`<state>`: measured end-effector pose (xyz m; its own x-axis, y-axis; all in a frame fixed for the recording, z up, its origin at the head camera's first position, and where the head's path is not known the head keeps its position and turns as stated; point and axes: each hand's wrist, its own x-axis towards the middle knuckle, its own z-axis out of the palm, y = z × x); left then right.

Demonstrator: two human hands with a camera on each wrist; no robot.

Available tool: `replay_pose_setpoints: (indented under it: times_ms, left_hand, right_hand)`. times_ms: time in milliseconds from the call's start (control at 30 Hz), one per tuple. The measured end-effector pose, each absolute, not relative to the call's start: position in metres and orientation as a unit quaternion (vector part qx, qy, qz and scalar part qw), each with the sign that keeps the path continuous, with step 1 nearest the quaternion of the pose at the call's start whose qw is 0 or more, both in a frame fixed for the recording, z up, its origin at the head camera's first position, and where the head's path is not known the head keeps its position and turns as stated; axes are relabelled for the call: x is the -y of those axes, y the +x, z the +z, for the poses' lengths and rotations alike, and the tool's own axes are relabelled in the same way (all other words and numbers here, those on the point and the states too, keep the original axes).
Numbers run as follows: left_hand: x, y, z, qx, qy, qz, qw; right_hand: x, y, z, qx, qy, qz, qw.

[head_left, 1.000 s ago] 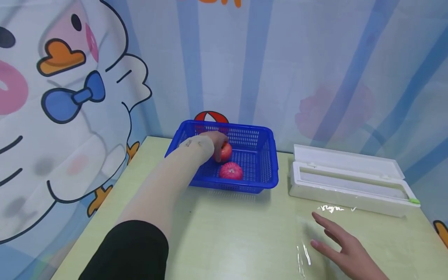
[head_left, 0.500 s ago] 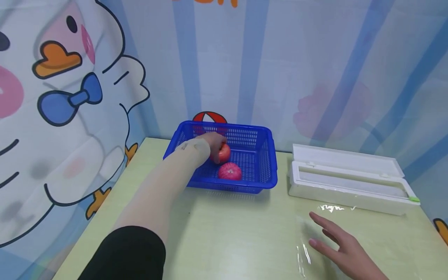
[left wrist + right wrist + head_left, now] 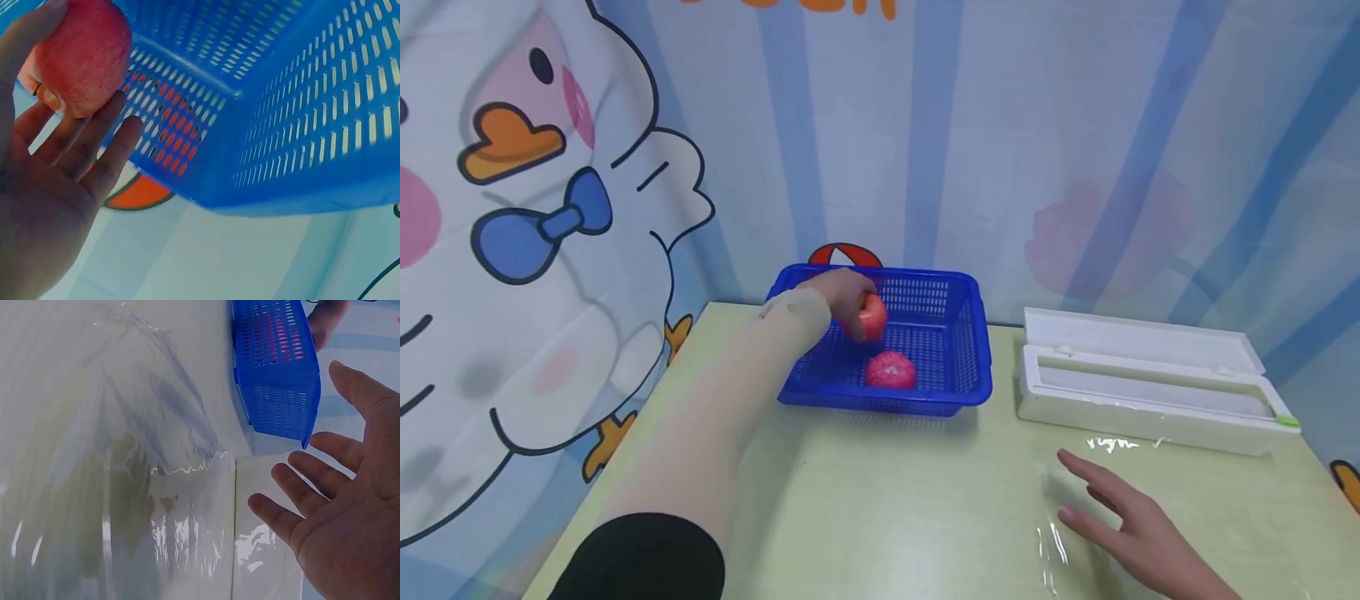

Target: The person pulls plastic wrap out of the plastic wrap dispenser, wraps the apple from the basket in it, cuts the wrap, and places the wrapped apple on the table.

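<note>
My left hand (image 3: pixel 841 298) grips a red apple (image 3: pixel 874 317) inside the blue plastic basket (image 3: pixel 880 406), toward its left side. In the left wrist view, thumb and fingers hold the apple (image 3: pixel 87 59) near the perforated wall. A second round pink-red fruit (image 3: pixel 891 370), streaked with white, sits on the basket floor near the front; its kind is unclear. At the lower right my right hand (image 3: pixel 1131 521) is spread, fingers extended and holding nothing. Beneath it, clear plastic wrap (image 3: pixel 156 381) is drawn out over the table; contact cannot be told.
A white cling film dispenser (image 3: pixel 1142 417) with its lid raised and a green tab (image 3: pixel 1287 421) at its right end stands at the back right. The pale table (image 3: pixel 880 500) ends at a printed cartoon backdrop (image 3: pixel 985 150).
My left hand has raised the apple slightly and shifted it a little left, off its earlier spot in the basket. The right hand stays nearly still. The head view tilts slightly.
</note>
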<state>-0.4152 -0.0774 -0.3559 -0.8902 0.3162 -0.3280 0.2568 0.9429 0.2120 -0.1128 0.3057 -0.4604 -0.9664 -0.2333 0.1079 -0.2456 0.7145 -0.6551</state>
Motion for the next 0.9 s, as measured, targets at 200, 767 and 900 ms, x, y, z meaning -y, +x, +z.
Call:
replay_pose_setpoints:
  times_ms: [200, 767, 900]
  left_hand:
    - [0.088, -0.406, -0.334, -0.964, 0.188, 0.085, 0.168]
    - [0.065, -0.350, -0.273, -0.932, 0.338, 0.078, 0.101]
    - [0.049, -0.328, -0.267, -0.927, 0.356, 0.077, 0.087]
  right_hand:
    - [-0.299, -0.117, -0.461, 0.903, 0.177, 0.388, 0.050]
    - [-0.278, -0.137, -0.455, 0.858, 0.217, 0.465, 0.029]
    - [-0.275, -0.140, -0.449, 0.849, 0.218, 0.482, 0.017]
